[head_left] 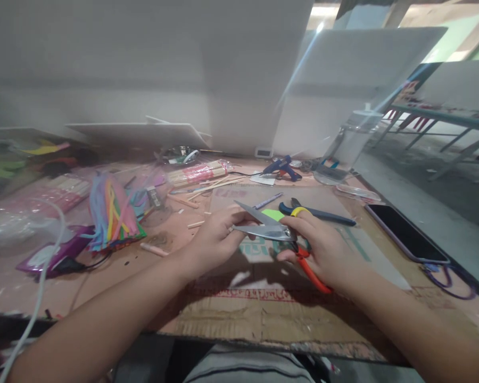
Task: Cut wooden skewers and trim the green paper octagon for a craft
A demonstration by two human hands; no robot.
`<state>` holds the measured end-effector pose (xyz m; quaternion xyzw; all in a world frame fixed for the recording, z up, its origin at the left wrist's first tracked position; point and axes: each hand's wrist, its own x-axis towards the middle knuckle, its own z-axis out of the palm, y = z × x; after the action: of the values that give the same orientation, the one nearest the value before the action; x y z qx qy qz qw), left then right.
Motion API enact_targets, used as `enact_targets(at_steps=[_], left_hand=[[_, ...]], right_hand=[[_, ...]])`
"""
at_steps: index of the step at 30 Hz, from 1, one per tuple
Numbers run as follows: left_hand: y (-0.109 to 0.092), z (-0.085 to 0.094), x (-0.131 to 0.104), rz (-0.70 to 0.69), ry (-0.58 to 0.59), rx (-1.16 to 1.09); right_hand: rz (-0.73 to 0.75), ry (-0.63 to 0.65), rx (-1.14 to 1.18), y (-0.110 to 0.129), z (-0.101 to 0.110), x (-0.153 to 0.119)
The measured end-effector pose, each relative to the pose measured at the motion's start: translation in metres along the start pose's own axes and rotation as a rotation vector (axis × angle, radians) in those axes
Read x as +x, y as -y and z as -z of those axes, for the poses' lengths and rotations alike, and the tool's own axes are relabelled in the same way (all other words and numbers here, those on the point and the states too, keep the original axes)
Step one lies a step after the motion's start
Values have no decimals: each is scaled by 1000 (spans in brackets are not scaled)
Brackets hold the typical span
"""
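Note:
My right hand [323, 244] is wrapped around the red-orange handles of a pair of scissors [265, 231], whose metal blades stand apart and point left. On one of its fingers is a yellow ring. Close to the blade tips, my left hand [219, 234] has its fingers pinched together; what they hold is too small or hidden to make out. A bright green piece [273, 214] shows just behind the blades. Beyond my right hand lie dark blue-handled pliers [323, 214], and a pen [268, 200] rests to their left.
Cardboard [231, 314] covers the front of the table. Colourful strips [114, 213] and a purple packet [59, 258] lie left, bundled sticks [199, 173] behind. A blue glue gun [283, 167], clear container [339, 146] and phone [407, 232] are right. A white cable [43, 282] crosses the left.

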<state>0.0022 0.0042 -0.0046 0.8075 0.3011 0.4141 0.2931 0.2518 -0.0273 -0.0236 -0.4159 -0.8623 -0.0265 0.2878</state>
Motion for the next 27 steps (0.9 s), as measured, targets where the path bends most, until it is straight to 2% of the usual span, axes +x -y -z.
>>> enact_targets(at_steps=[7, 11, 19, 27], left_hand=[[-6, 0, 2, 77, 20, -119], [-6, 0, 1, 66, -2, -136], [2, 1, -1, -23, -3, -11], [-5, 2, 0, 17, -4, -18]], right_hand=[[19, -34, -14, 1, 2, 3], [11, -17, 2, 3, 3, 3], [-12, 11, 27, 2, 2, 0], [-2, 23, -23, 6, 3, 0]])
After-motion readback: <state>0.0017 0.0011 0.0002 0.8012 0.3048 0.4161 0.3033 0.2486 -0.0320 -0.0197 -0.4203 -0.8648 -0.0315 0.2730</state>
